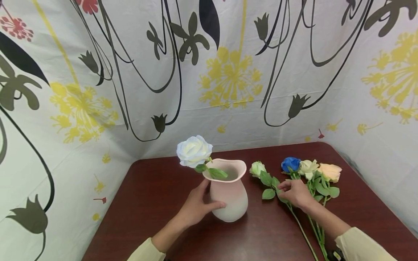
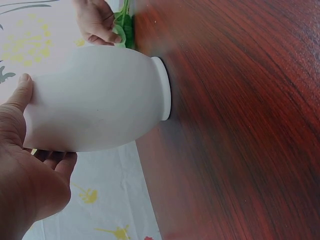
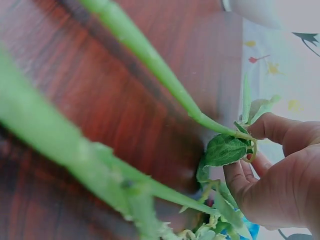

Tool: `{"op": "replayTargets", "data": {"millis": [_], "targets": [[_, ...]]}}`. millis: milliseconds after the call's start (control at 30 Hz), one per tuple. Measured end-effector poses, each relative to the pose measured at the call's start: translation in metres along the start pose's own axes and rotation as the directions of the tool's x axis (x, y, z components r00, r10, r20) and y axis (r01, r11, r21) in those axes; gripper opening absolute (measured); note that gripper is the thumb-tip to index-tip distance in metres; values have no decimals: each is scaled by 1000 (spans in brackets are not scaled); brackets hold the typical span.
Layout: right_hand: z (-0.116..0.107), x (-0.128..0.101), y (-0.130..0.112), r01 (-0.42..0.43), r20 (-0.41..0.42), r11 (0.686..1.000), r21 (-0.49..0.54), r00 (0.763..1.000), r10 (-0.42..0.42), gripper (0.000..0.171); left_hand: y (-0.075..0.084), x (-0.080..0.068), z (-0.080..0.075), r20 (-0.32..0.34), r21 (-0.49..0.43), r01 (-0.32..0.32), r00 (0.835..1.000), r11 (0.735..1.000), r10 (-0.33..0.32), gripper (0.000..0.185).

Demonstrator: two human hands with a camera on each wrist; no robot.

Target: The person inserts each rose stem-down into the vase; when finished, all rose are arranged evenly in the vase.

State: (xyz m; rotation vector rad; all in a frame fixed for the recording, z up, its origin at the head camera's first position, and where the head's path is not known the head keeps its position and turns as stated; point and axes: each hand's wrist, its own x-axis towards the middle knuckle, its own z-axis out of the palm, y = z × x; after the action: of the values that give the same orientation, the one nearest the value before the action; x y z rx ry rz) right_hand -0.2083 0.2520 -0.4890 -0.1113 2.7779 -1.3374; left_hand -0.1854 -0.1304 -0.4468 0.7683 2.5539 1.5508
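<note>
Two hands busy: left hand (image 1: 196,208) wraps vase (image 1: 228,195); right hand (image 1: 295,192) pinches green rose stem (image 1: 295,215). Risk: neighbouring stems (image 1: 315,228) under that pinch may snag, or the lift nudges the vase.

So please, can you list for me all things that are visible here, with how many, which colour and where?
vase: 1, pale pink, upright on the table near its middle.
white rose: 1, white bloom with green leaves, stem standing in the vase, bloom leaning over its left rim.
pale green rose: 1, pale green bloom, lying on the table right of the vase.
blue rose: 1, blue, lying on the table further right.
cream rose: 1, cream white, lying beside the blue one.
peach rose: 1, peach, lying rightmost.
table: 1, dark red-brown wood grain.
backdrop cloth: 1, white with yellow, black and red flower print, behind and at both sides.
left hand: 1, holds the vase's side.
right hand: 1, pinches the pale green rose's stem at its leaves.
</note>
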Motion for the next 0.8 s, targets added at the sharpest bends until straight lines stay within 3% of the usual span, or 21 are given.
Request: {"op": "replayTargets", "data": {"millis": [800], "targets": [[-35, -2, -38, -69, 5, 980, 185, 998, 69, 35, 0, -1, 0, 1, 2, -4, 1000, 1000, 4, 95]]}}
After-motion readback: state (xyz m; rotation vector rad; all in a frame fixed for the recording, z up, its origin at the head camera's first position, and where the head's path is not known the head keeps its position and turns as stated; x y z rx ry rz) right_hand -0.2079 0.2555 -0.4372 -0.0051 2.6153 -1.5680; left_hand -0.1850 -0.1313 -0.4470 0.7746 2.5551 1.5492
